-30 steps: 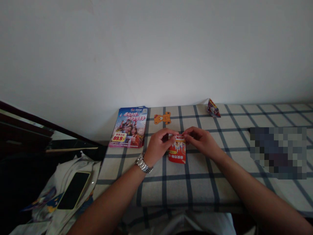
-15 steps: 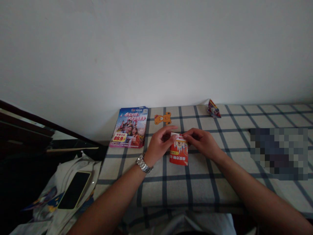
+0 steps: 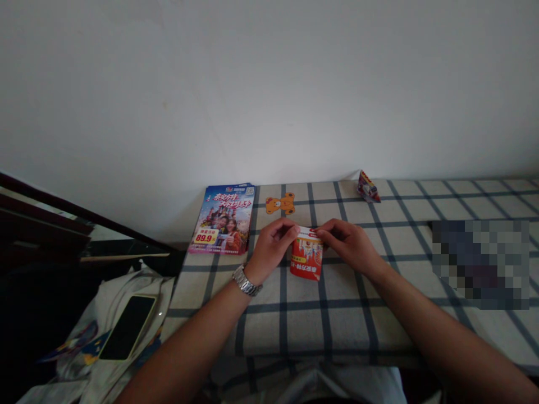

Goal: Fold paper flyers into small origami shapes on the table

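A folded red and white printed paper (image 3: 306,255) rests on the checked tablecloth (image 3: 337,314) in the middle of the table. My left hand (image 3: 269,247), with a metal watch on the wrist, pinches the paper's upper left edge. My right hand (image 3: 347,242) pinches its upper right edge with thumb and fingers pressed together. Both hands are closed on the paper's top.
A stack of colourful flyers (image 3: 223,217) lies at the table's back left, an orange bear cut-out (image 3: 280,203) beside it, and a small folded paper shape (image 3: 368,187) by the wall. A blurred patch covers the right. A phone (image 3: 127,327) lies on cloth at lower left.
My left fingers, stretched out half a second ago, have closed again on the paper's top edge. The paper has shifted slightly and its top flap now lies lower.
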Motion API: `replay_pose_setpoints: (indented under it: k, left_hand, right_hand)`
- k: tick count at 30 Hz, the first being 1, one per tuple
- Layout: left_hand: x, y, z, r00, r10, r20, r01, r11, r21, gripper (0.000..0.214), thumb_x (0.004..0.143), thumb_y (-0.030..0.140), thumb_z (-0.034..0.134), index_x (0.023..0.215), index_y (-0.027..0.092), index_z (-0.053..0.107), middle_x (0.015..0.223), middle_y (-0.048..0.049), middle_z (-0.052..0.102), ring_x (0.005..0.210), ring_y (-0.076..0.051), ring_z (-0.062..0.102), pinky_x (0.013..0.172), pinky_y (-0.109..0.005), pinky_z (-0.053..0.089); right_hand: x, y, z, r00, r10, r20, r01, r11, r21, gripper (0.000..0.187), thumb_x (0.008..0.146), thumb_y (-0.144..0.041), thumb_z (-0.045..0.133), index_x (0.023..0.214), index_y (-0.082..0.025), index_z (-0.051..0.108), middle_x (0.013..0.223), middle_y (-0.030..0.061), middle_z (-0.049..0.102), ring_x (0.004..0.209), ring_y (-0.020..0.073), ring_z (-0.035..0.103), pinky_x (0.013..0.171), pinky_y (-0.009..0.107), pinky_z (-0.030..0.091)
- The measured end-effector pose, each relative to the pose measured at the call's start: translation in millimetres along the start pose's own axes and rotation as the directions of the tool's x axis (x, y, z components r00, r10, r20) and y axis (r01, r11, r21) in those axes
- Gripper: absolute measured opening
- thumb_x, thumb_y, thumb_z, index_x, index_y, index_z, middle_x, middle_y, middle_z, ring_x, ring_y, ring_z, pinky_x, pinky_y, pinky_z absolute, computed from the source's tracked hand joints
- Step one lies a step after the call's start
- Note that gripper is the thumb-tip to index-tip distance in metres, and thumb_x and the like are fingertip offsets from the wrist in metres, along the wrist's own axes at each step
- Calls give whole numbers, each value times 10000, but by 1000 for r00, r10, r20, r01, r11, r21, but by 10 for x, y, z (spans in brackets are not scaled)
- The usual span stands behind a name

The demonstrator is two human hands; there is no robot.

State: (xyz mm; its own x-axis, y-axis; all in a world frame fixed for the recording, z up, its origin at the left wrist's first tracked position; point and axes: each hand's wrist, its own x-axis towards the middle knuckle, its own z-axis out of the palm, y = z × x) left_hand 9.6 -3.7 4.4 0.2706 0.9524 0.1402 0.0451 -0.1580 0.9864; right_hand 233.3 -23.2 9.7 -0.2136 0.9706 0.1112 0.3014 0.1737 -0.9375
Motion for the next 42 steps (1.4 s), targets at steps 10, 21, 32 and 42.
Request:
replay_pose_setpoints:
  k: [10,21,32,42]
  left_hand:
    - [0,-2,13,999,-38,-26,36,997,-67,267,938,431,709,842,182,685,817,1,650,765,-146,574,702,-244,462]
    - [3,8,11,999,-33,-34,32,999,-40,273,942,434,700,840,181,674,810,3,639,761,-148,562,693,-242,449]
    - [-3,13,14,999,-41,-36,39,998,-47,297,939,453,692,813,189,641,792,6,609,747,-150,540,691,-249,443]
    - [-3,41,-2,1000,19,-12,-18,997,73,293,975,469,658,943,185,719,894,-32,714,817,-174,638,740,-268,500]
  right_hand:
    - [1,15,-3,1000,2,18,-2,1000,8,315,975,-516,654,959,-210,729,829,36,760,704,179,711,628,290,556]
    - [-5,-10,2,1000,-8,17,8,1000,-12,291,986,-492,644,951,-214,720,805,26,750,696,169,707,633,280,552]
    - [-6,-7,10,1000,-8,23,8,1000,7,285,984,-491,649,950,-216,716,818,24,748,698,164,705,633,275,560]
    - [-2,38,-7,1000,-8,-3,8,1000,-26,332,978,-541,638,975,-218,718,850,43,767,715,188,718,632,299,576]
